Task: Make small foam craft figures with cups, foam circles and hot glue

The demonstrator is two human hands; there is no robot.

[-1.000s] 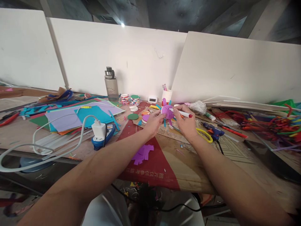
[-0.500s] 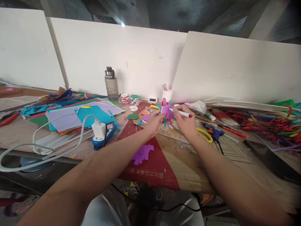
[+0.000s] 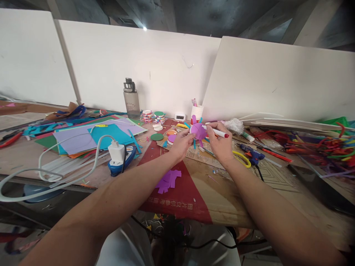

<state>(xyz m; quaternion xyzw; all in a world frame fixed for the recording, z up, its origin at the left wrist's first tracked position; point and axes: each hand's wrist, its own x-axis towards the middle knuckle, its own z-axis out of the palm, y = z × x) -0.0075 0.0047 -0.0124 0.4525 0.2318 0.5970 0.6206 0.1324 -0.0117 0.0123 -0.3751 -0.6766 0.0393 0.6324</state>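
Both hands meet over the surface [image 3: 16, 159], toward its far edge and roughly midway between its left and right edges. There the left hand [image 3: 181, 146] holds a purple disc [image 3: 198, 131] by its left side, the fingers closed on its rim. The disc faces the person, with purple and blue tabs sticking out around it. The right hand [image 3: 220, 144] has its fingers closed around a white marker [image 3: 219, 132] with a red end; the marker slants, its tip pointing left at the disc. Whether the tip touches the disc I cannot tell.

Between the forearms, close to the near edge of the surface, lies a pile of purple paper pieces [image 3: 168, 181]. A green disc [image 3: 156, 137] lies flat to the left of the left hand. Along the far edge stand a grey bottle [image 3: 131, 101], a small white clock [image 3: 180, 117] and a white cup [image 3: 197, 112] of pens. Coloured paper sheets [image 3: 74, 138] spread toward the left edge. A blue glue gun [image 3: 253, 154] lies to the right of the right hand, and colourful fuzzy strips [image 3: 332, 144] are heaped at the right edge.
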